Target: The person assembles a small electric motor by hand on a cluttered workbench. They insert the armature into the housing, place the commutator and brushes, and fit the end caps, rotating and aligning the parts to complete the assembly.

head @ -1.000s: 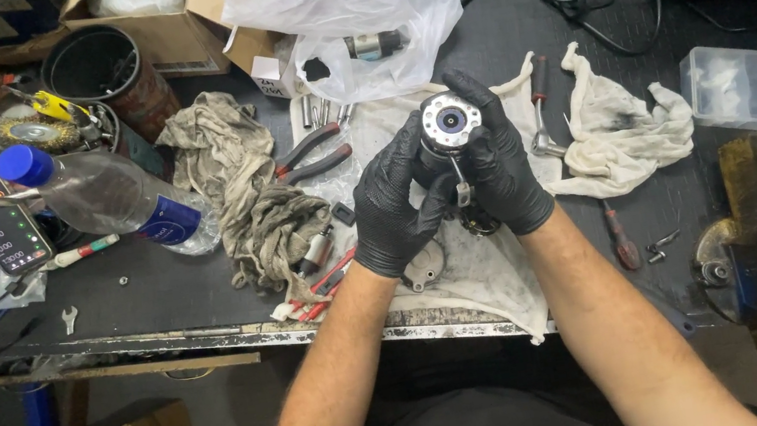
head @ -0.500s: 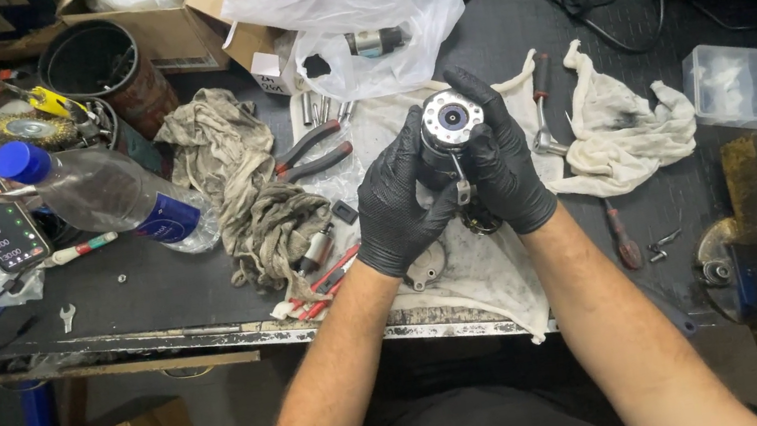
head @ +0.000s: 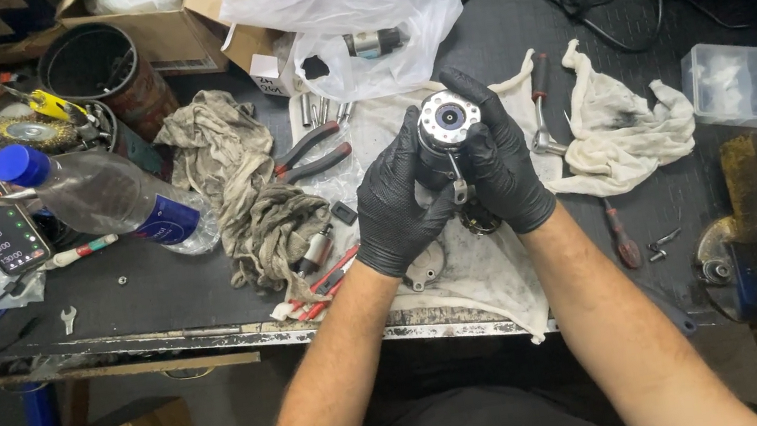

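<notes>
Our left hand (head: 400,201) and right hand (head: 499,168), gloved, curl closed around a round metal part (head: 446,126) above the worktop (head: 158,288); our fingers hide its lower body.

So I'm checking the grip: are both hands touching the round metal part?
Touching. The head view shows the left hand and right hand wrapped around the round metal part, gloved fingers pressed against its sides.

I see my left hand (head: 395,208) and right hand (head: 502,171), both gloved, gripping a cylindrical metal part (head: 447,131) above the tabletop (head: 158,288); pliers (head: 313,150) at nine o'clock.
</notes>
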